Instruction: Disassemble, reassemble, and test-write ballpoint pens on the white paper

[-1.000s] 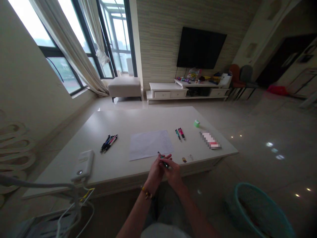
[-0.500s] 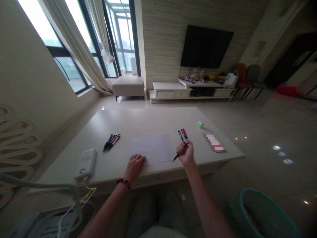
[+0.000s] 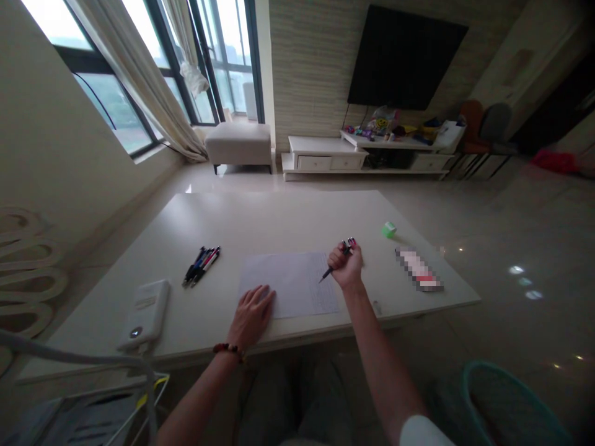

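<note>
A sheet of white paper (image 3: pixel 288 279) lies near the front edge of the table, with faint lines of writing along its right side. My left hand (image 3: pixel 253 311) rests on its lower left part, fingers stretched out and holding nothing. Over the right side of the sheet, my right hand (image 3: pixel 344 265) is closed around a dark pen (image 3: pixel 327 272), its tip pointing down and left. Whether the tip touches the paper I cannot tell. Behind that hand, other pens (image 3: pixel 352 241) are mostly hidden.
Several pens (image 3: pixel 201 266) lie bunched on the left of the white table (image 3: pixel 274 217). Nearer stands a white power bank-like box (image 3: pixel 147 310) with a cable. A green sharpener-like item (image 3: pixel 389 230) and a blurred-out object (image 3: pixel 418 269) lie right. A teal basket (image 3: pixel 469 396) stands on the floor.
My right hand has moved from beside the paper's right edge to over it, pen still held. My left hand's fingers lie flatter on the sheet. The view has tilted down slightly.
</note>
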The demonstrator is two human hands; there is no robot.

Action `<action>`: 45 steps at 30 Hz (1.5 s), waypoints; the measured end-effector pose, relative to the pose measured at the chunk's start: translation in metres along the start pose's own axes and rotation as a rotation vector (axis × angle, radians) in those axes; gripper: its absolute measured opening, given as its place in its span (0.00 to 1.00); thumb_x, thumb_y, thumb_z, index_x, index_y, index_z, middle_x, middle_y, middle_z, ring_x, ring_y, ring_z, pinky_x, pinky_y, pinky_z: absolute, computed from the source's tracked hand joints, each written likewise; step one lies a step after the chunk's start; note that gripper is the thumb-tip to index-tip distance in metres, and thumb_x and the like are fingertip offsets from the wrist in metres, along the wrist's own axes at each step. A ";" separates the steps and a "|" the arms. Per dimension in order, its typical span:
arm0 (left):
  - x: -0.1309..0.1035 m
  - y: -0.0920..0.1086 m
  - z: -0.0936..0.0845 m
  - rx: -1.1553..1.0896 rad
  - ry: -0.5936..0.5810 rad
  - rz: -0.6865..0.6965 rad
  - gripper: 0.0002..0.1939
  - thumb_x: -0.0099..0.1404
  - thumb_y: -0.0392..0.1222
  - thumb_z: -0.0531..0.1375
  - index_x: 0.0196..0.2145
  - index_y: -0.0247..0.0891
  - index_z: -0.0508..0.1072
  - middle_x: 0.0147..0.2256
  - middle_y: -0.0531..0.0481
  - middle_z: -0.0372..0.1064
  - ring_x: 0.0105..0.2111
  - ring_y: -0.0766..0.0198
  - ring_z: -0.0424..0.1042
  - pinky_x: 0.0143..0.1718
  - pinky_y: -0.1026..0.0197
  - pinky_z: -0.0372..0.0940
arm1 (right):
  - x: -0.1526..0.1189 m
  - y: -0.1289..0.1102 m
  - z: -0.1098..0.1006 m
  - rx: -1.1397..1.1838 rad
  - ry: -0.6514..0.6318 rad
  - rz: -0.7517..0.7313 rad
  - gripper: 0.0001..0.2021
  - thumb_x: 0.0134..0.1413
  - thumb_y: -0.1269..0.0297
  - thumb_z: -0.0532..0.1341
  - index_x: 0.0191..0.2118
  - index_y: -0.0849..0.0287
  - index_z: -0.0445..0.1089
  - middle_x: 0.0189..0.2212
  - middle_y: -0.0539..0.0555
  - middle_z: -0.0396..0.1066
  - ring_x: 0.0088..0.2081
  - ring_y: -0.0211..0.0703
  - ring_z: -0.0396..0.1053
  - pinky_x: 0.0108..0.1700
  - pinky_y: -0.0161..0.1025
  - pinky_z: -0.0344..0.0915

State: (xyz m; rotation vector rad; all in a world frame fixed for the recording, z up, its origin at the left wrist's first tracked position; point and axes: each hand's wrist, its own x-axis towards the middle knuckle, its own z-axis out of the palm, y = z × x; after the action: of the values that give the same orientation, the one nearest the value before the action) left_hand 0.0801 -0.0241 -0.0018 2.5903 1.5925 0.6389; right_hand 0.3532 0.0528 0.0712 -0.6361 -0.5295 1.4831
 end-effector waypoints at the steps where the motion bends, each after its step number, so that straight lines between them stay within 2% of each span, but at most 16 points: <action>1: 0.001 -0.001 0.001 -0.005 0.004 -0.003 0.17 0.64 0.42 0.49 0.49 0.46 0.67 0.52 0.46 0.63 0.53 0.57 0.59 0.53 0.49 0.56 | 0.004 0.001 -0.002 -0.002 -0.003 0.005 0.16 0.50 0.51 0.50 0.21 0.56 0.59 0.10 0.40 0.40 0.12 0.31 0.37 0.14 0.31 0.40; 7: 0.003 -0.003 0.004 -0.009 0.001 -0.012 0.18 0.64 0.40 0.50 0.50 0.46 0.66 0.52 0.46 0.62 0.53 0.57 0.59 0.52 0.48 0.57 | 0.028 0.009 -0.011 -0.005 -0.022 0.016 0.15 0.51 0.52 0.51 0.24 0.57 0.63 0.10 0.40 0.43 0.11 0.30 0.39 0.13 0.31 0.41; 9: 0.003 -0.004 0.005 -0.011 -0.010 -0.011 0.18 0.63 0.40 0.50 0.51 0.46 0.66 0.52 0.46 0.62 0.53 0.56 0.59 0.53 0.48 0.57 | 0.037 0.015 -0.014 -0.046 0.003 0.020 0.14 0.51 0.53 0.54 0.26 0.58 0.65 0.10 0.40 0.46 0.11 0.29 0.41 0.13 0.30 0.42; 11: 0.004 -0.006 0.006 -0.019 -0.014 -0.007 0.19 0.63 0.40 0.51 0.51 0.46 0.65 0.52 0.46 0.62 0.53 0.56 0.59 0.53 0.48 0.57 | 0.046 0.022 -0.017 -0.134 0.040 0.021 0.11 0.50 0.56 0.56 0.28 0.59 0.67 0.11 0.42 0.54 0.11 0.29 0.47 0.14 0.29 0.45; 14: 0.004 -0.008 0.008 -0.019 -0.020 -0.003 0.19 0.62 0.41 0.51 0.52 0.47 0.65 0.53 0.46 0.62 0.54 0.55 0.59 0.53 0.46 0.57 | 0.053 0.035 -0.026 -0.324 0.033 0.081 0.19 0.52 0.51 0.51 0.29 0.61 0.69 0.16 0.50 0.66 0.16 0.34 0.61 0.17 0.31 0.56; 16: 0.005 -0.009 0.009 -0.019 -0.024 -0.003 0.20 0.62 0.41 0.51 0.52 0.47 0.64 0.53 0.46 0.61 0.54 0.54 0.58 0.52 0.46 0.57 | 0.051 0.043 -0.032 -0.466 -0.004 0.167 0.26 0.53 0.44 0.47 0.29 0.63 0.70 0.16 0.53 0.68 0.17 0.38 0.65 0.18 0.33 0.59; 18: 0.005 -0.010 0.010 -0.023 -0.028 -0.007 0.20 0.62 0.40 0.51 0.53 0.48 0.64 0.53 0.47 0.61 0.54 0.54 0.58 0.53 0.46 0.56 | 0.047 0.050 -0.037 -0.573 -0.034 0.207 0.27 0.51 0.42 0.48 0.32 0.64 0.70 0.16 0.54 0.69 0.18 0.40 0.67 0.18 0.33 0.60; 21: 0.005 -0.010 0.012 -0.022 -0.038 -0.010 0.20 0.62 0.40 0.51 0.53 0.48 0.63 0.54 0.47 0.60 0.54 0.54 0.58 0.53 0.46 0.55 | 0.038 0.059 -0.039 -0.661 -0.032 0.085 0.19 0.45 0.47 0.60 0.32 0.60 0.68 0.18 0.49 0.68 0.18 0.36 0.65 0.17 0.30 0.59; 23: 0.005 -0.011 0.013 -0.019 -0.045 -0.007 0.21 0.62 0.40 0.51 0.53 0.48 0.63 0.54 0.47 0.60 0.54 0.54 0.58 0.53 0.46 0.55 | 0.032 0.063 -0.038 -0.686 -0.008 -0.005 0.15 0.43 0.51 0.63 0.30 0.58 0.66 0.18 0.46 0.66 0.16 0.32 0.62 0.15 0.27 0.56; 27: 0.006 -0.011 0.013 -0.023 -0.042 -0.009 0.21 0.62 0.40 0.51 0.53 0.49 0.63 0.54 0.48 0.60 0.54 0.54 0.58 0.53 0.46 0.55 | 0.024 0.068 -0.034 -0.746 -0.057 -0.001 0.15 0.50 0.51 0.56 0.32 0.58 0.67 0.24 0.50 0.69 0.22 0.34 0.66 0.17 0.27 0.57; 30: 0.006 -0.011 0.012 -0.031 -0.044 -0.007 0.21 0.62 0.40 0.51 0.53 0.48 0.63 0.54 0.48 0.60 0.54 0.54 0.58 0.53 0.46 0.55 | 0.020 0.075 -0.035 -0.881 -0.011 -0.048 0.14 0.50 0.53 0.56 0.27 0.59 0.66 0.17 0.47 0.63 0.18 0.32 0.61 0.17 0.28 0.56; 33: 0.006 -0.011 0.012 -0.012 -0.055 0.002 0.21 0.62 0.40 0.51 0.54 0.47 0.62 0.54 0.47 0.60 0.54 0.54 0.58 0.53 0.46 0.54 | 0.018 0.082 -0.038 -0.971 0.037 -0.064 0.11 0.52 0.57 0.53 0.30 0.58 0.66 0.13 0.44 0.58 0.15 0.32 0.57 0.17 0.29 0.53; 35: 0.006 -0.012 0.013 0.008 -0.055 0.009 0.21 0.62 0.40 0.51 0.54 0.47 0.62 0.54 0.47 0.60 0.54 0.54 0.57 0.53 0.46 0.54 | 0.018 0.086 -0.041 -1.032 0.041 -0.103 0.07 0.51 0.63 0.52 0.30 0.57 0.66 0.13 0.44 0.57 0.15 0.33 0.56 0.18 0.30 0.51; 38: 0.006 -0.011 0.012 0.027 -0.048 0.014 0.21 0.62 0.40 0.51 0.53 0.46 0.63 0.54 0.47 0.60 0.54 0.54 0.58 0.53 0.47 0.55 | 0.021 0.088 -0.044 -1.166 0.065 -0.210 0.08 0.46 0.70 0.51 0.21 0.58 0.63 0.14 0.46 0.57 0.18 0.34 0.56 0.22 0.31 0.52; 41: 0.007 -0.010 0.011 0.027 -0.059 0.019 0.21 0.62 0.39 0.51 0.53 0.46 0.63 0.54 0.46 0.60 0.54 0.55 0.58 0.53 0.47 0.56 | 0.024 0.088 -0.046 -1.314 0.070 -0.248 0.11 0.44 0.72 0.50 0.16 0.58 0.58 0.14 0.47 0.58 0.20 0.35 0.57 0.25 0.32 0.53; 45: 0.008 -0.009 0.009 0.017 -0.067 0.009 0.21 0.62 0.39 0.52 0.53 0.46 0.63 0.54 0.47 0.60 0.54 0.55 0.58 0.53 0.48 0.55 | 0.026 0.091 -0.048 -1.424 0.058 -0.273 0.11 0.46 0.72 0.49 0.17 0.58 0.57 0.14 0.47 0.58 0.20 0.34 0.57 0.26 0.32 0.53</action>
State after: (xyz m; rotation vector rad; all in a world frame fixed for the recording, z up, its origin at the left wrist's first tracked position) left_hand 0.0784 -0.0113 -0.0099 2.6035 1.5743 0.5359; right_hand 0.3195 0.0739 -0.0276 -1.5908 -1.5676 0.6284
